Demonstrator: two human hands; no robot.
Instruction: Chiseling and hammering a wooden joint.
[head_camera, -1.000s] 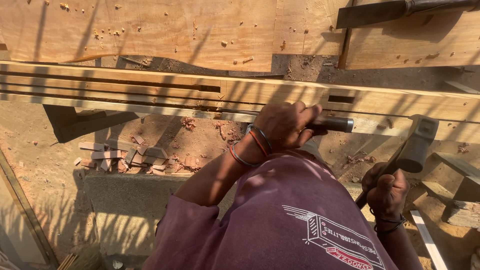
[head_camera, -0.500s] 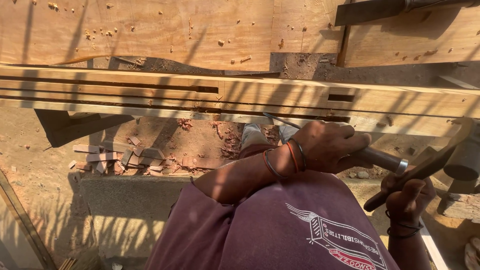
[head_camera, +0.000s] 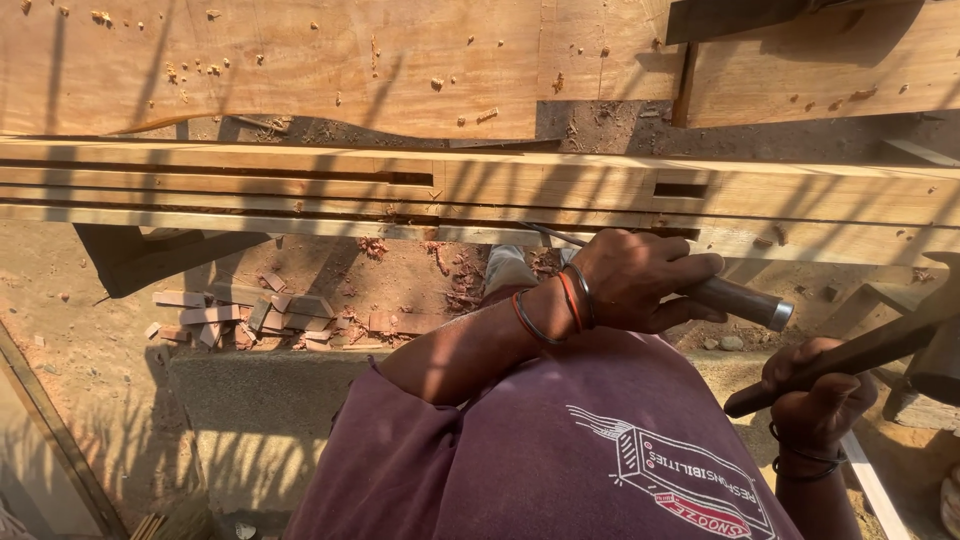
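My left hand (head_camera: 640, 280), with bangles at the wrist, is closed around a chisel (head_camera: 745, 300) that has a dark handle and a metal ring at its end. The thin blade (head_camera: 555, 235) points left at the lower edge of a long grooved wooden beam (head_camera: 300, 185). My right hand (head_camera: 815, 395) at the lower right grips the wooden handle of a hammer (head_camera: 860, 350). The hammer head (head_camera: 940, 360) is partly cut off by the right edge. A rectangular slot (head_camera: 680, 190) is cut in the beam just above my left hand.
A wide plank (head_camera: 300, 70) strewn with chips lies behind the beam. Below it, wood offcuts (head_camera: 250, 315) and reddish shavings (head_camera: 460, 285) lie on sandy ground. A concrete block (head_camera: 260, 420) sits under my left arm.
My left hand with the chisel has shifted to the right along the beam and tilted the handle down. The hammer has dropped lower, toward the right edge.
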